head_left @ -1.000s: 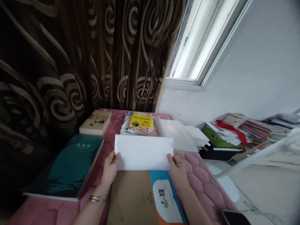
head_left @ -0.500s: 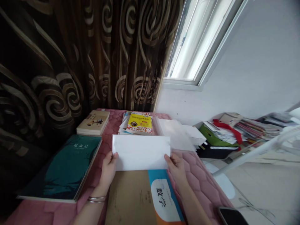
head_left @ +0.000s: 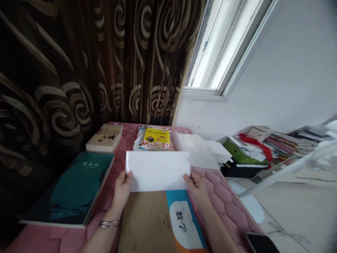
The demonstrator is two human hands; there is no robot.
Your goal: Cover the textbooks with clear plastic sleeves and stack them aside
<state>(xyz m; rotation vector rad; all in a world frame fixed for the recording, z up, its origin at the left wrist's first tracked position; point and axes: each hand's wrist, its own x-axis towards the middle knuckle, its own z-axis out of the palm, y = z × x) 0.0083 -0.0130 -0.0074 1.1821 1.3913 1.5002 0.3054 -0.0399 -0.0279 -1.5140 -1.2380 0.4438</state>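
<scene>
Between my two hands is a stack of white paper [head_left: 158, 170], raised on its long edge just beyond a book lying flat. My left hand [head_left: 123, 184] is closed on its left end, the thumb on the near face. At the right end, my right hand [head_left: 195, 186] pinches it the same way. Whether its lower edge touches the book cannot be told. The brown, blue and orange maths book [head_left: 147, 221] lies between my forearms. Left of it is a dark green book [head_left: 76, 186]. A yellow-covered book [head_left: 157, 136] lies behind the paper, its near edge partly hidden.
Several small beige books [head_left: 105, 137] are stacked at the back left. Translucent sheets [head_left: 196, 149] and a white box [head_left: 219, 151] lie to the right on the pink quilted cover [head_left: 223, 196]. A phone [head_left: 262, 242] is at the near right. A white fan stand [head_left: 279, 168] stands beyond.
The right end of the white paper and my right hand have shifted very slightly left. My left hand keeps its hold, and the books have not moved.
</scene>
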